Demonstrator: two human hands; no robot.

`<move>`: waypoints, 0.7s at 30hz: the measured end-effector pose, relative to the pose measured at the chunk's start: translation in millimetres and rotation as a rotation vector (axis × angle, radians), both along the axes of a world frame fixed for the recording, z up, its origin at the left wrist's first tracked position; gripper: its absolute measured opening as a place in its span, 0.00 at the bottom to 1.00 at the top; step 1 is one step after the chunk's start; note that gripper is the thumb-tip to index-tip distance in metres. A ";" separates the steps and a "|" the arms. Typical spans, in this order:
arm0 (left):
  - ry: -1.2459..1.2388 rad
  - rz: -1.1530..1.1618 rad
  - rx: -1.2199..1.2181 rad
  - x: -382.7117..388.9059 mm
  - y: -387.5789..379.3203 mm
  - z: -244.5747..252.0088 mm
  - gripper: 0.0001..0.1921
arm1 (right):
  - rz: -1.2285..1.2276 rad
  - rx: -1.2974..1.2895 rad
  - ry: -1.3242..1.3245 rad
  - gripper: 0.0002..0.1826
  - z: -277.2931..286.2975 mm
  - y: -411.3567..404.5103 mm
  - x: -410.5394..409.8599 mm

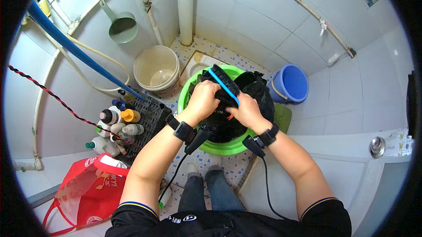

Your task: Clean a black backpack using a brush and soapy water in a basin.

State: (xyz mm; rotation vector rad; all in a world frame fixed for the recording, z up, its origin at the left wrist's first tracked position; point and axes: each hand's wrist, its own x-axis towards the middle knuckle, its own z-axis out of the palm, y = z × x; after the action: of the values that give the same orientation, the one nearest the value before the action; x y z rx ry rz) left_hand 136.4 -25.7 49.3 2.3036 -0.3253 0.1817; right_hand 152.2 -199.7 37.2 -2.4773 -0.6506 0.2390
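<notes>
My right hand (pixel 246 110) grips a blue-backed brush (pixel 224 83) with dark bristles, its head slanting up to the left. Just left of it, my left hand (pixel 203 99) is closed on dark fabric (pixel 260 93), bunched and wet-looking. The fabric lies in a bright green plastic basin (pixel 214 149) on the tiled floor, and part of it hangs over the basin's right side. A small orange-red thing shows beneath my right hand; what it is cannot be told.
A white bucket (pixel 156 67) stands behind left, a blue bucket (pixel 290 83) at right. Bottles (pixel 130 115) crowd beside a black plastic crate (pixel 150 111). A red bag (pixel 95 191) lies near left. A door (pixel 316 164) is at right. Cables hang from both wrists.
</notes>
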 end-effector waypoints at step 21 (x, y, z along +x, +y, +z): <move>1.107 0.621 -1.184 -83.6 36.8 -102.9 0.38 | -0.349 0.729 -0.016 0.06 136.2 -19.4 -17.9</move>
State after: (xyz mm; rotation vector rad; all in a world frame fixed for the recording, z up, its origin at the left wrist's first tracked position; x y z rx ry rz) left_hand 52.7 11.1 -53.6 0.9805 0.8538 -0.4798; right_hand 134.3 -219.0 173.4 -1.8372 -0.2314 -0.1365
